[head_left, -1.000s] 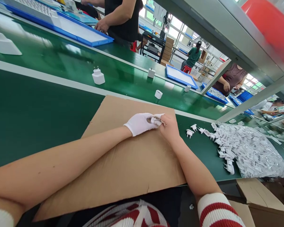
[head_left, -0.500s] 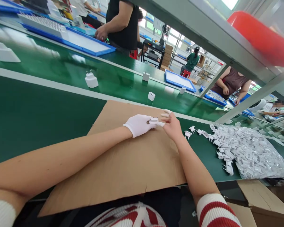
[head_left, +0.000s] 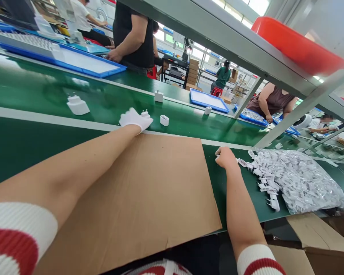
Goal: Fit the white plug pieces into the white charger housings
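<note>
Brightly lit; daylight admitted via bkgd windows [head_left: 159, 35], upper ctr; glare reflected off counter [head_left: 111, 99], upper L; edges stretched.

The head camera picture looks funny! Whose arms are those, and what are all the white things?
Those arms belong to a person, not a robot. The camera sits on their head, looking forward and down. Their gloved left hand is at a white plug over the green strip; I can't tell whether it is gripped. Their right hand is near loose white plug pieces, its fingers partly hidden. A cardboard sheet lies in front, and a clear bag on the right holds more white pieces.
</note>
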Demonstrator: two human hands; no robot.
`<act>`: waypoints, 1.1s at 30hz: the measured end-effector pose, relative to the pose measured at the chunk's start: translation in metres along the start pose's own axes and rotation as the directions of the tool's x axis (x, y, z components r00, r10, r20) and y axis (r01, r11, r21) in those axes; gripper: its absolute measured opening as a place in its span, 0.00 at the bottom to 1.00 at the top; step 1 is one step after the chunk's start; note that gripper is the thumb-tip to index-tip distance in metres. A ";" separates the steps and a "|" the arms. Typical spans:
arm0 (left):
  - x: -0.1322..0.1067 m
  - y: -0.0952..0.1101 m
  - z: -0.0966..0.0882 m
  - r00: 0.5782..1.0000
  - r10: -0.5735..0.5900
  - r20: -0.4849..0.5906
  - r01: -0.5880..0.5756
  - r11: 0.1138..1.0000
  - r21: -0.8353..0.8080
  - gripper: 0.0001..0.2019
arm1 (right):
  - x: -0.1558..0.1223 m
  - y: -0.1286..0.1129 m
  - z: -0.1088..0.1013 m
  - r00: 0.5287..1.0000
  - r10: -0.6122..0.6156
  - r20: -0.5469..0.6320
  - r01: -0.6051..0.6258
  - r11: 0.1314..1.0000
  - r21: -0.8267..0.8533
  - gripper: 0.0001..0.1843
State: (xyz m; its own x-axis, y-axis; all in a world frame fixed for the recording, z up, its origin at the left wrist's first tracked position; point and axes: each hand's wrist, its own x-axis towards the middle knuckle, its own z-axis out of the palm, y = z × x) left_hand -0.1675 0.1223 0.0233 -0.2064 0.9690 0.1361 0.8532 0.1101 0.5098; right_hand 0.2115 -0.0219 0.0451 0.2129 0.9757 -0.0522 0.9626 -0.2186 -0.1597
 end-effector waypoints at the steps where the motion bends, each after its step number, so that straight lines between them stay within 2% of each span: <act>1: -0.004 0.006 0.002 0.993 -0.032 -0.115 0.034 0.999 0.012 0.46 | 0.000 -0.001 0.002 0.999 -0.016 -0.047 0.020 0.997 0.079 0.18; 2: -0.007 0.013 0.004 0.976 -0.040 -0.213 0.047 0.998 0.028 0.44 | 0.001 -0.003 0.004 0.996 -0.040 -0.077 0.052 0.984 0.171 0.19; 3: -0.011 0.021 0.008 0.964 -0.006 -0.267 0.020 0.999 0.049 0.40 | 0.002 -0.005 0.007 0.993 -0.075 -0.088 0.097 0.958 0.271 0.21; 4: -0.013 0.029 0.012 0.961 0.058 -0.271 -0.040 0.996 0.074 0.36 | 0.003 -0.008 0.011 0.989 -0.121 -0.079 0.142 0.918 0.370 0.22; 6: -0.011 0.045 0.024 0.978 0.121 -0.168 -0.105 0.989 0.100 0.33 | 0.004 -0.016 0.021 0.977 -0.212 -0.022 0.190 0.815 0.547 0.22; 7: -0.006 0.051 0.031 0.988 0.091 -0.127 -0.079 0.992 0.096 0.35 | 0.005 -0.020 0.027 0.969 -0.245 0.015 0.182 0.759 0.626 0.20; 10: 0.014 0.058 0.045 0.998 -0.041 0.056 0.041 0.999 0.010 0.36 | 0.004 -0.032 0.042 0.950 -0.284 0.126 0.062 0.570 0.819 0.23; 13: 0.027 0.055 0.048 0.992 -0.066 0.107 0.071 0.997 -0.044 0.29 | 0.001 -0.041 0.047 0.944 -0.284 0.170 -0.050 0.385 0.921 0.29; 16: 0.023 0.056 0.046 0.997 -0.005 0.081 0.010 0.998 -0.058 0.29 | 0.000 -0.047 0.045 0.953 -0.252 0.169 -0.122 0.195 0.973 0.29; 18: 0.007 0.059 0.048 0.985 0.140 0.102 -0.134 0.989 -0.067 0.27 | 0.001 -0.049 0.043 0.950 -0.249 0.190 -0.169 0.103 0.980 0.26; 20: -0.021 0.062 0.052 0.929 0.335 0.156 -0.327 0.942 -0.070 0.24 | 0.003 -0.051 0.042 0.943 -0.253 0.216 -0.206 0.065 0.976 0.23; 23: -0.077 0.064 0.056 0.781 0.579 0.236 -0.578 0.812 -0.081 0.22 | 0.003 -0.053 0.045 0.939 -0.252 0.235 -0.227 0.058 0.972 0.22; 25: -0.111 0.063 0.055 0.695 0.671 0.258 -0.668 0.736 -0.111 0.23 | 0.002 -0.053 0.048 0.949 -0.248 0.196 -0.174 0.109 0.979 0.24; 26: -0.125 0.063 0.054 0.682 0.684 0.258 -0.676 0.725 -0.135 0.23 | 0.001 -0.054 0.049 0.958 -0.238 0.160 -0.127 0.149 0.981 0.24; 27: -0.135 0.062 0.053 0.692 0.676 0.254 -0.658 0.735 -0.162 0.22 | 0.001 -0.055 0.050 0.968 -0.222 0.117 -0.075 0.188 0.979 0.24; 28: -0.142 0.060 0.053 0.721 0.648 0.246 -0.620 0.762 -0.188 0.21 | 0.000 -0.055 0.050 0.976 -0.206 0.073 -0.027 0.216 0.976 0.24; 30: -0.149 0.058 0.053 0.796 0.561 0.229 -0.518 0.826 -0.222 0.17 | 0.000 -0.057 0.050 0.983 -0.184 -0.002 0.043 0.219 0.975 0.25; 33: -0.150 0.055 0.055 0.855 0.462 0.233 -0.402 0.877 -0.263 0.16 | 0.000 -0.056 0.048 0.980 -0.182 -0.076 0.116 0.221 0.968 0.25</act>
State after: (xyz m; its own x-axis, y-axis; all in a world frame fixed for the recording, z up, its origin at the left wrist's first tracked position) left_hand -0.0636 -0.0048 -0.0159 0.3297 0.9314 0.1540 0.7054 -0.3515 0.6155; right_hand 0.1497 -0.0106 0.0067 0.0463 0.9975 0.0529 0.0759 0.0493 -0.9959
